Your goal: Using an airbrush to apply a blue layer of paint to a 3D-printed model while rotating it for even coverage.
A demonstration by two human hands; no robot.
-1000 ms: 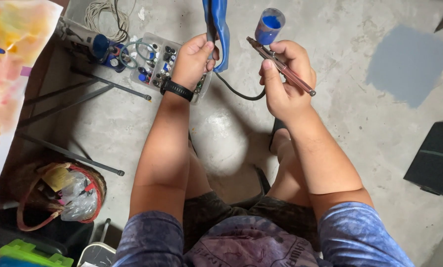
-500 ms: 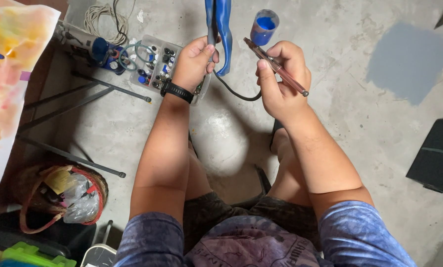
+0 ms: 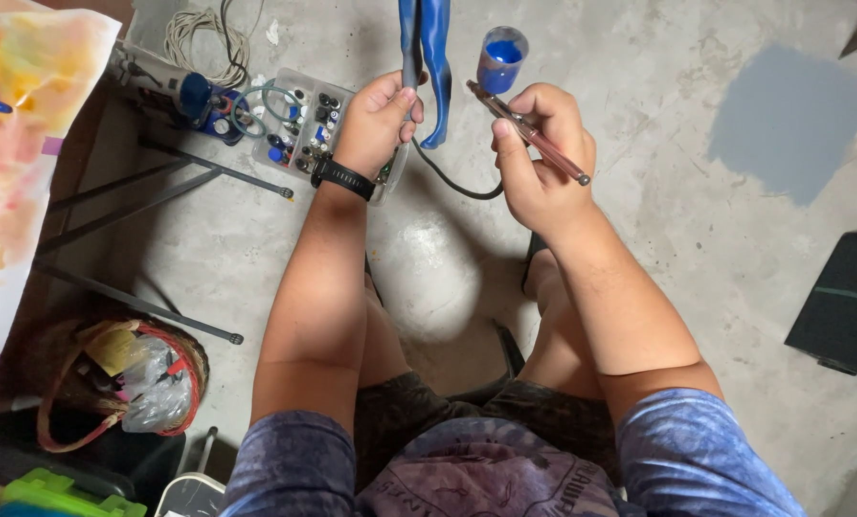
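the person sits over a grey concrete floor [image 3: 639,239], both forearms stretched toward the top of the frame. the left hand [image 3: 376,120], with a black wristband [image 3: 342,177] below it, has its fingers curled shut around the lower part of a blue-painted figure with two slim legs [image 3: 427,57], which stands upright at top centre and runs out of the frame. just to its right, the right hand [image 3: 534,153] is closed in a pen-like grip on a slim reddish-brown metal airbrush [image 3: 529,134], held slanting from upper left to lower right; its tip points toward the figure's legs, close beside them but i cannot tell whether it touches. a small round cup of blue paint [image 3: 500,57] sits on top of the airbrush near its front end. a black hose [image 3: 452,182] loops beneath, between the two hands.

under and left of the left hand lies a clear plastic compartment box of small parts [image 3: 304,129], and beyond it, upper left, a coil of pale cord [image 3: 199,38]. dark thin metal stand legs [image 3: 160,187] cross the floor at left, beside a sheet painted in orange and yellow [image 3: 17,115] along the left edge. at lower left rests a woven basket with red trim [image 3: 122,383] holding crumpled plastic. a blue-grey painted patch [image 3: 788,120] marks the floor at upper right.
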